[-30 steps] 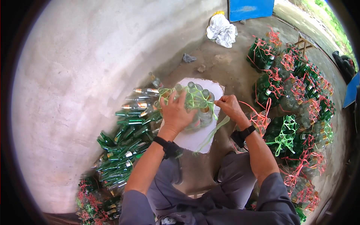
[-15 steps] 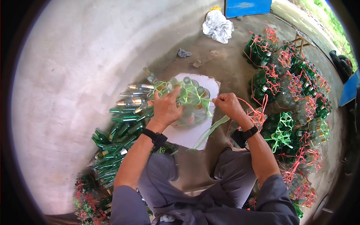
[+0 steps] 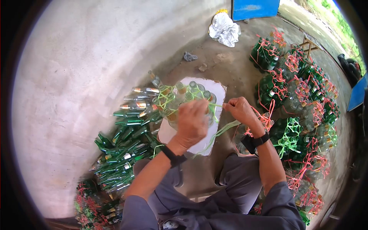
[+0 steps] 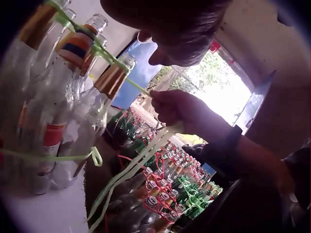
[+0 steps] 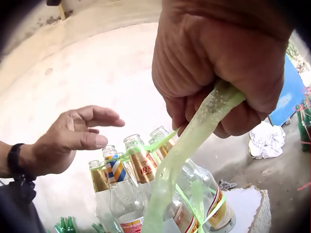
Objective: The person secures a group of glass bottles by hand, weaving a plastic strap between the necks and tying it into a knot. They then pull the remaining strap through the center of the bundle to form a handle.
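A bundle of clear glass bottles [image 5: 127, 196] stands upright on a white board [image 3: 195, 145], with light green plastic strap [image 5: 170, 170] woven around the necks. My right hand [image 3: 242, 111] is right of the bundle, gripping the strap in its curled fingers. From there a thin stretch runs taut to the nearest necks, while a long loose tail hangs below the fist. My left hand [image 3: 193, 122], blurred in the head view, is over the near side of the bundle. In the right wrist view the left hand [image 5: 68, 141] has its thumb and fingers apart, holding nothing.
Loose green and clear bottles [image 3: 128, 132] lie piled on the left by the wall. Many bundles tied with red or green strap [image 3: 289, 136] stand at the right. Stones [image 3: 189, 56] and a white plastic bag [image 3: 224, 30] lie beyond the board.
My left hand has come off the bottle necks on the bundle's left and moved right and nearer to me. My right hand keeps hold of the strap, shifting slightly right.
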A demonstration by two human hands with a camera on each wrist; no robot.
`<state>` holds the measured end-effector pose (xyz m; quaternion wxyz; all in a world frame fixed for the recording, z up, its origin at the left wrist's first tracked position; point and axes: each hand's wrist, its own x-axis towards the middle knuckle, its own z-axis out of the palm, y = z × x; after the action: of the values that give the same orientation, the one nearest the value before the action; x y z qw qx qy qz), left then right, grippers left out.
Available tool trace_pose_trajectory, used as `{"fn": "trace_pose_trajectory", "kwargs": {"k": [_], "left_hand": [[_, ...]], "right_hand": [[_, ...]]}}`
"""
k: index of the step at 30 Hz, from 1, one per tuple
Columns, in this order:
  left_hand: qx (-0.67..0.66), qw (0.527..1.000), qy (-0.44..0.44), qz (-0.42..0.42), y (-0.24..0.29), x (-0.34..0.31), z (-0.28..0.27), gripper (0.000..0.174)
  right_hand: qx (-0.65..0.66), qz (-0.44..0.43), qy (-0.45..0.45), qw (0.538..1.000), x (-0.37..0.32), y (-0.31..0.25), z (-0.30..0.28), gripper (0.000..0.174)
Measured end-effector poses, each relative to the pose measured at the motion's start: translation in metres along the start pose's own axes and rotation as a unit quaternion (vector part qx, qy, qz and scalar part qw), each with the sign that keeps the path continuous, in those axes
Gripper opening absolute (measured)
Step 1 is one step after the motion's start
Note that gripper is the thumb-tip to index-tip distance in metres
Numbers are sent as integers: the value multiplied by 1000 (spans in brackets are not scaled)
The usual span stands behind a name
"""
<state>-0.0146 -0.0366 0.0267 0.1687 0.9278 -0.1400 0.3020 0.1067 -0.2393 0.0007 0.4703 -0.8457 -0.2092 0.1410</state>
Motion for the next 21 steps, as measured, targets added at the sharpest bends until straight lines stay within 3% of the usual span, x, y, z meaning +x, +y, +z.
{"fn": "trace_pose_trajectory", "kwargs": {"k": [2,6,8,9,11,13,15,18,19,21], "left_hand": [[-62,998,-27,11,12,5,22,54],[-20,998,-64,-4,20,7,55,42],[10,999,-47,-24,22,6,60,21],[10,998,-48,-25,20,3,62,21],[21,999,-47,-1,15,0,65,4],[3,999,-37,-2,10,-1,66,2],[-15,999,-30,-2,8,-3,65,5],[-48,998,-37,18,4,-2,61,4],[-43,998,-42,24,3,-2,61,4],[-39,998,-48,28,4,-3,60,4]], "right_hand": [[3,-4,-5,1000,-1,0,-1,35],[38,-13,-39,998,-1,5,-1,30],[50,-16,-57,997,-1,5,-2,28],[63,-19,-76,995,0,5,-2,27],[66,-11,-66,996,6,18,3,25],[69,-4,-57,996,18,30,15,25],[3,-126,52,991,27,39,28,36],[-40,-140,45,988,38,24,43,49],[-59,-196,77,976,47,33,55,49],[-52,-202,69,976,61,37,68,47]]}}
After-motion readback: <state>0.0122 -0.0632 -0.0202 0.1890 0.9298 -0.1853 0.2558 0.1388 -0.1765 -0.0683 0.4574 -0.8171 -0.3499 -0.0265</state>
